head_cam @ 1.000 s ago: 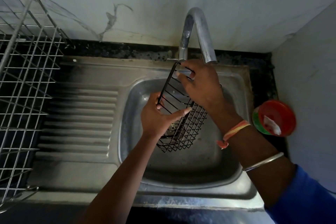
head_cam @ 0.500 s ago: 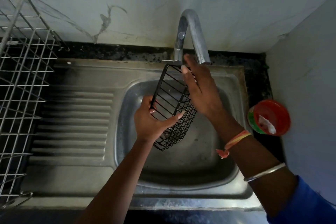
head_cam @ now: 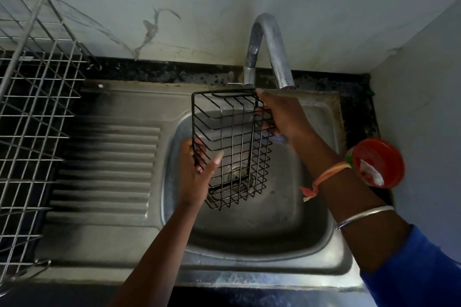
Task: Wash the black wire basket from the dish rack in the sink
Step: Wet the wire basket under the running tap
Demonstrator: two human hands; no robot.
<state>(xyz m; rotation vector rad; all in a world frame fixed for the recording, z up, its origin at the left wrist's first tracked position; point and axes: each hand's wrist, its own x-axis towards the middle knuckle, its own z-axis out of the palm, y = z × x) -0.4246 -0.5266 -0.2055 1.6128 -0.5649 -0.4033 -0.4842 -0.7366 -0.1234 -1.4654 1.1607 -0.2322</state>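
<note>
From my head view, I hold the black wire basket [head_cam: 232, 132] in both hands over the bowl of the steel sink [head_cam: 249, 266], off its floor. My left hand [head_cam: 197, 177] grips the basket's lower left corner: the thumb lies across the front wires and the fingers curl round behind the frame. My right hand [head_cam: 282, 117] grips the upper right edge, with its fingers hooked in among the wires. The basket stands roughly upright with its top rim leaning away from me, just in front of the base of the curved faucet [head_cam: 274, 47], whose spout ends right above my right hand. Through the mesh I can see the drain [head_cam: 234, 174] at the bottom of the bowl.

An orange thread band [head_cam: 326, 174] and a silver bangle [head_cam: 364, 217] sit on my right forearm, and a blue sleeve [head_cam: 419, 274] covers the arm nearer the elbow. The sink's ribbed drainboard [head_cam: 107, 169] lies to the left of the bowl. Beyond it, at the far left, is the silver wire dish rack [head_cam: 32, 107]. A round red container [head_cam: 379, 162] with something white on it sits on the dark tabletop [head_cam: 174, 72] in the right corner, beside the sink and against the wall.
</note>
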